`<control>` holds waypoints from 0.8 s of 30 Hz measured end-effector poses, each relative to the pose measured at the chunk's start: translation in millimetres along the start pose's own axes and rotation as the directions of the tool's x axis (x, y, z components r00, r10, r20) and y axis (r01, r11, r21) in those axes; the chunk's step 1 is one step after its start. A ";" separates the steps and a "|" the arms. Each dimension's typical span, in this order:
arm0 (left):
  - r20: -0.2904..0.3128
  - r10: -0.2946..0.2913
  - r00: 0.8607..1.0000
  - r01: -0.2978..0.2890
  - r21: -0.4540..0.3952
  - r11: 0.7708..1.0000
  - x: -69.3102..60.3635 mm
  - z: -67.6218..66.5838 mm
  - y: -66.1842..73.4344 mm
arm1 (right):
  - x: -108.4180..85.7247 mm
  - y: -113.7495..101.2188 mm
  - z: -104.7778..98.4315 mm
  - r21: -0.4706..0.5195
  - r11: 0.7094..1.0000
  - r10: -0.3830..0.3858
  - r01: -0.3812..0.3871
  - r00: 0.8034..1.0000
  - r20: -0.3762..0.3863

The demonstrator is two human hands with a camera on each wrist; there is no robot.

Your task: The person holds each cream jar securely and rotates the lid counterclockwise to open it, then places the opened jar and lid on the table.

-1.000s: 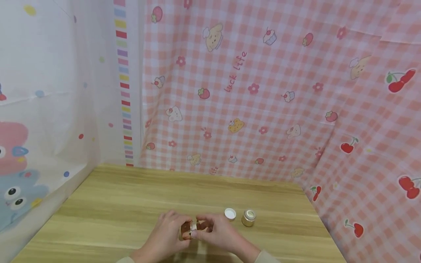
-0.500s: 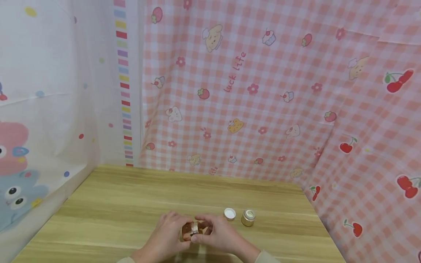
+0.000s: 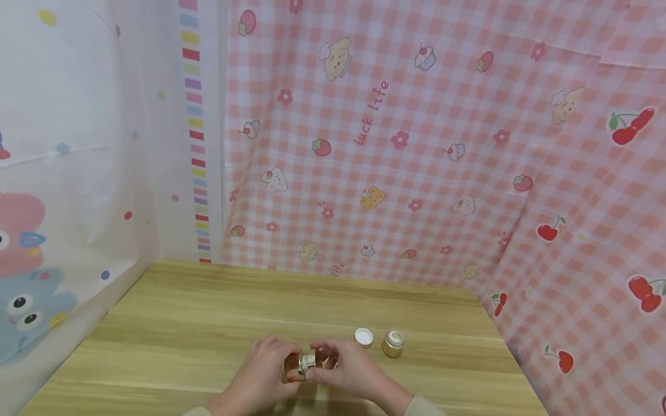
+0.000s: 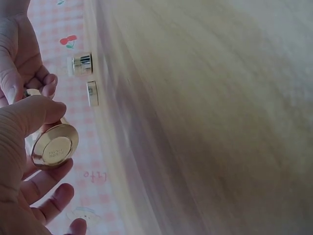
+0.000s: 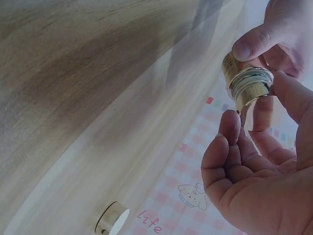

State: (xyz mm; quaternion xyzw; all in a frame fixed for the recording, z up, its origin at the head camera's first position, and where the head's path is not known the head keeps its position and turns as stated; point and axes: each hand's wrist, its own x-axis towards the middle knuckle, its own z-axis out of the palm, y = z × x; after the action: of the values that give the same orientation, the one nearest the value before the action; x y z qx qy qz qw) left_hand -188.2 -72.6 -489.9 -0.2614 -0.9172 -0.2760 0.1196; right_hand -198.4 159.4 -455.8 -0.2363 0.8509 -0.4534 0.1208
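My left hand grips the body of a small gold jar, which lies tilted sideways above the table. The jar's round base faces the left wrist camera. With thumb and fingers, my right hand pinches the jar's gold lid. A clear threaded neck shows between body and lid in the right wrist view. Beyond my right hand a second gold jar stands upright and uncovered. Left of that jar lies a loose lid, white inside facing up.
The wood-grain table reaches to a pink checked cloth hung behind it. A white patterned cloth hangs on the left, and a cherry-print cloth closes the right side.
The lid in my right hand has shifted slightly away from the jar body, and more of the neck shows between them. The second jar and loose lid stay in place.
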 end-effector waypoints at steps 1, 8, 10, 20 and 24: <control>0.003 -0.013 1.000 0.013 -0.014 1.000 0.0 0.3 -1.2 | -0.1 0.1 0.1 0.000 1.000 0.002 -0.002 1.000 -0.003; -0.015 -0.146 0.989 0.145 -0.080 0.986 0.4 1.4 -4.8 | -0.8 3.0 2.2 -0.011 1.000 0.013 -0.013 0.999 -0.047; -0.034 -0.173 0.984 0.170 -0.074 0.983 0.5 1.2 -5.2 | -0.4 4.9 2.9 -0.011 1.000 0.013 -0.014 0.998 -0.063; -0.090 -0.235 0.968 0.232 -0.041 0.972 1.4 1.8 -12.3 | 0.8 8.5 2.8 -0.030 0.999 0.011 -0.013 0.997 -0.080; -0.089 -0.265 0.960 0.263 -0.035 0.964 4.6 1.2 -17.4 | 6.5 10.7 4.9 -0.075 0.997 0.006 -0.014 0.994 -0.106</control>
State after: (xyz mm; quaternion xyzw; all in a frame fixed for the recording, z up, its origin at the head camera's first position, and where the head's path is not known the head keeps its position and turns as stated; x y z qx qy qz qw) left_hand -201.7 -82.4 -496.9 -0.1252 -0.9340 -0.3120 0.1213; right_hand -205.1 157.7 -467.4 -0.2120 0.8737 -0.4323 0.0690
